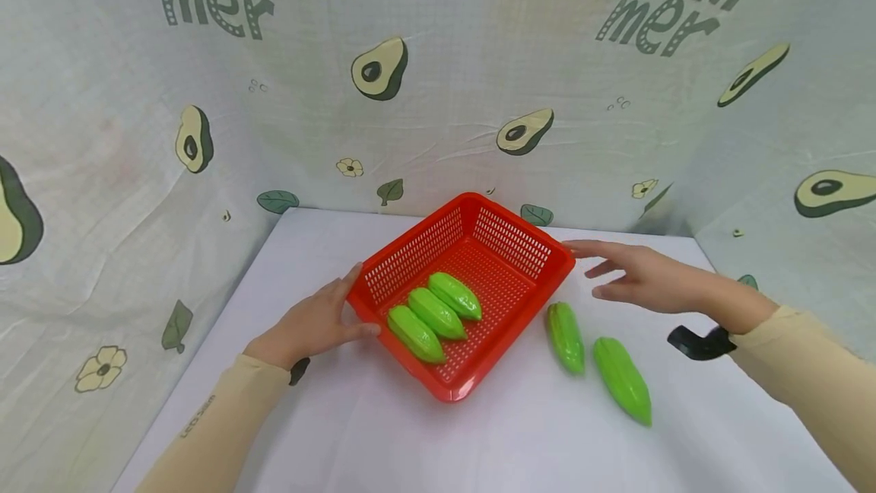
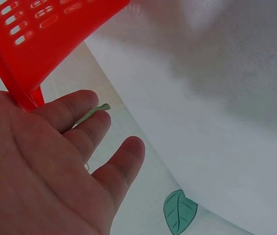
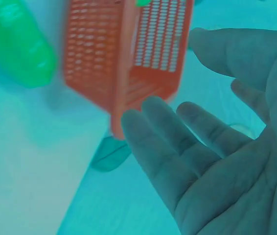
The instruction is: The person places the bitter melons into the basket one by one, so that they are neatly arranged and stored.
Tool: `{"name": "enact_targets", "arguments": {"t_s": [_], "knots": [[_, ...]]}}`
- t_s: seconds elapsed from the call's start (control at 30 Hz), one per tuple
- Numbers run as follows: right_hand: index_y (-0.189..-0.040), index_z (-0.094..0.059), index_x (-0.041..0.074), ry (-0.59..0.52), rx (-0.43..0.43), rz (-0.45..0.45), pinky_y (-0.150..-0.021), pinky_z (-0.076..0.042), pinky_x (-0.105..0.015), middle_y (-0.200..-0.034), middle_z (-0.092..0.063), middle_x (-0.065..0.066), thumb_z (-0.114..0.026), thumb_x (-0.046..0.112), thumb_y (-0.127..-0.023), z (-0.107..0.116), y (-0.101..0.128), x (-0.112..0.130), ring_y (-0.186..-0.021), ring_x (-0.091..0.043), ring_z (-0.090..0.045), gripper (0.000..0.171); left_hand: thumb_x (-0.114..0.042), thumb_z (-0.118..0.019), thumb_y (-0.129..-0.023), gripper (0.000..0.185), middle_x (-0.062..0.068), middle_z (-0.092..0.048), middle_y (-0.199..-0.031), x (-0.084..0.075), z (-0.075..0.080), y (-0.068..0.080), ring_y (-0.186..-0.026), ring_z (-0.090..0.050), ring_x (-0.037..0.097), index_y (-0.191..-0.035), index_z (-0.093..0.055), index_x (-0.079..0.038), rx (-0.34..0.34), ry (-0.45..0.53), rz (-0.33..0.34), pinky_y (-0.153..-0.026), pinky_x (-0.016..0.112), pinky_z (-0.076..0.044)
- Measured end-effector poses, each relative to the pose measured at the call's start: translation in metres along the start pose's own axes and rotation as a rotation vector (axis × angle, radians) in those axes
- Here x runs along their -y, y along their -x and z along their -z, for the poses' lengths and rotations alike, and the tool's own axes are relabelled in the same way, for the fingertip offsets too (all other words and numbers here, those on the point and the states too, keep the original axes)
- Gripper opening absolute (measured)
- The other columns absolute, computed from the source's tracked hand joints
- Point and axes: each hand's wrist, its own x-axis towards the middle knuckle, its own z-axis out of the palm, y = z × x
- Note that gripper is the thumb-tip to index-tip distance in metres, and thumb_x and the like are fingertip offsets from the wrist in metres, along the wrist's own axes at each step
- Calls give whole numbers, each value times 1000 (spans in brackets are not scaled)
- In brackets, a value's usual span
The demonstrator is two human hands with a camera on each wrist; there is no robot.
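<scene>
Head view: my left hand (image 1: 311,322) presses flat on the red basket (image 1: 438,383) at 9 o'clock; right hand (image 1: 643,276), fingers spread, hovers at 3 o'clock.

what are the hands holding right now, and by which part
Nothing is gripped. The left hand rests open against the red basket at its left rim; the right hand is open beside its right corner, whether touching cannot be told.

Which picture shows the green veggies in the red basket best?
The head view: all three green veggies lie side by side in the red basket. The left wrist view shows only the basket's outside; the right wrist view shows just a green sliver above its rim.
</scene>
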Motion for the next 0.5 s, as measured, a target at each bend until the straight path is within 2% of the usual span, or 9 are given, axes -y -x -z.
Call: {"name": "enact_targets", "arguments": {"t_s": [0.23,0.5], "knots": [[-156,-34,24,-48,-4,-97,-79,-58,-29,-148,-43,-21,-73,24,-93,-18,45,-31,-118,-35,-59,74,-87,-57,-72,124,18,-37,-156,0,1,-1,-140,-37,39,-161,-12,-14,0,1,-1,-103,59,-41],[-157,-31,21,-65,2,-236,-80,-59,-40,-151,-36,-28,-76,32,-89,-53,65,-57,-117,-44,-57,82,-88,-56,-71,124,17,-38,-155,1,0,-2,-139,-38,37,-161,-13,-14,-1,-7,-5,-102,58,-43]]}}
